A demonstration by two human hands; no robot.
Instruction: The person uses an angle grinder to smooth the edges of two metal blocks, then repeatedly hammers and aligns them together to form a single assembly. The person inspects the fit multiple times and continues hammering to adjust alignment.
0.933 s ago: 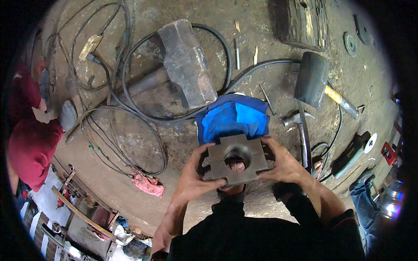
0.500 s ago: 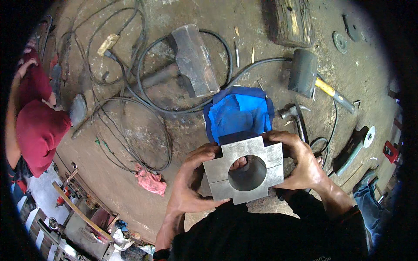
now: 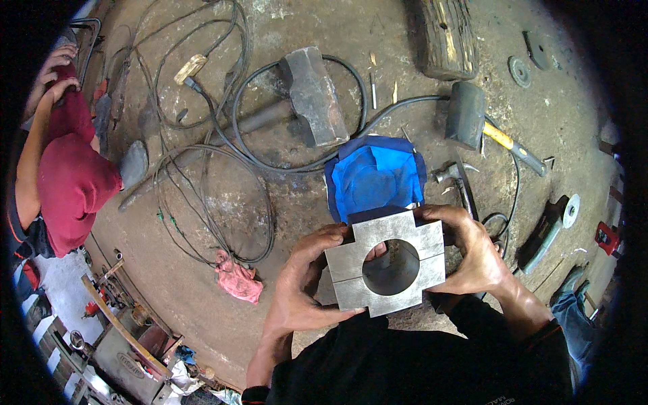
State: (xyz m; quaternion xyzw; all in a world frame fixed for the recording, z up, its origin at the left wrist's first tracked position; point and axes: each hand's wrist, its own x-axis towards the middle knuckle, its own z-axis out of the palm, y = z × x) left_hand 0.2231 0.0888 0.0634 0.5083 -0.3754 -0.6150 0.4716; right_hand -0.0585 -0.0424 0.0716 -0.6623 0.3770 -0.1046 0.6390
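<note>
Between my two hands is a heavy steel block [image 3: 348, 266], cross-shaped in outline, with a large round bore through its middle. A thin seam line crosses it on both sides of the bore. My left hand [image 3: 304, 280] grips its left side, thumb along the lower edge and fingers at the upper corner. On the opposite side my right hand [image 3: 469, 253] is wrapped round the block. One fingertip shows through the bore. Just beyond the block lies a blue cloth [image 3: 374, 172] with dark edges, spread on the floor.
A big sledgehammer [image 3: 316, 98] lies among looped black cables [image 3: 236, 158]. To the right are a black mallet [image 3: 466, 115] with a yellow handle, a claw hammer [image 3: 455, 175] and an angle grinder [image 3: 550, 233]. A pink rag [image 3: 237, 277] lies left; a person in red [image 3: 74, 182] crouches beyond.
My view has shifted slightly, so the floor items sit a little further right. The block stays in both hands at nearly the same tilt. The person at left has moved their arms.
</note>
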